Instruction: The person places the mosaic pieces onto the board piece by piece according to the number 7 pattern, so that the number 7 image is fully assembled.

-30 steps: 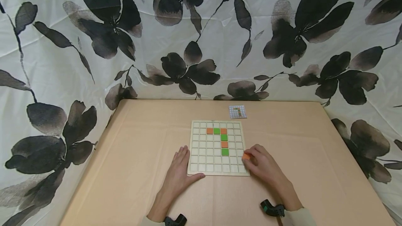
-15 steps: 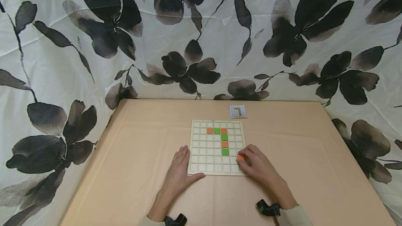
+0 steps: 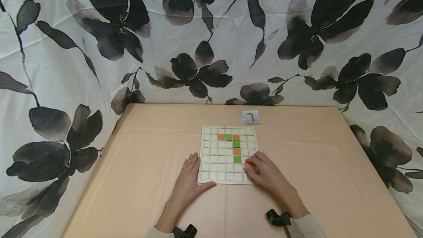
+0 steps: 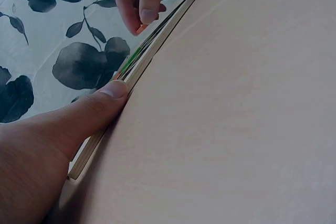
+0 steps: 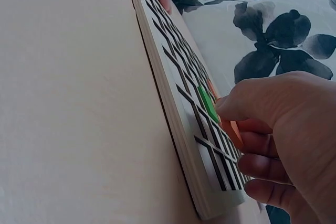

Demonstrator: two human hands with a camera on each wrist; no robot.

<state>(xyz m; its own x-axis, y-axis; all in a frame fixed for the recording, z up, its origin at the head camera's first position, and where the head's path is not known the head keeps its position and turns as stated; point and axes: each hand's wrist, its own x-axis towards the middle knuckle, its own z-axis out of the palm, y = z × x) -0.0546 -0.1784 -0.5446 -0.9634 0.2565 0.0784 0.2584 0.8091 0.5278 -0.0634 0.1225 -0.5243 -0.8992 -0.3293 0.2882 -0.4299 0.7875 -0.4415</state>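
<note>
A pale square grid board [image 3: 211, 168] lies on the table. Orange and green square tiles sit in its cells: a short row near the far side, then a column coming down from the row's right end, with a green tile [image 3: 237, 159] lowest. My left hand [image 3: 188, 183] rests along the board's left edge, fingers straight and thumb on the near edge. Between thumb and fingertips my right hand [image 3: 269, 173] pinches an orange tile [image 3: 248, 165], over the board's right part. In the right wrist view this orange tile [image 5: 231, 132] is held close to the green tile [image 5: 208, 103].
Behind the board lies a small card [image 3: 250, 117] printed with a grid and a coloured pattern. The wooden table [image 3: 148, 139] extends on both sides. A floral cloth [image 3: 211, 28] hangs behind it. Both wrists wear black cameras [image 3: 278, 217].
My right hand has moved left with the orange tile, from the board's right edge to over its cells. The left hand has stayed in place.
</note>
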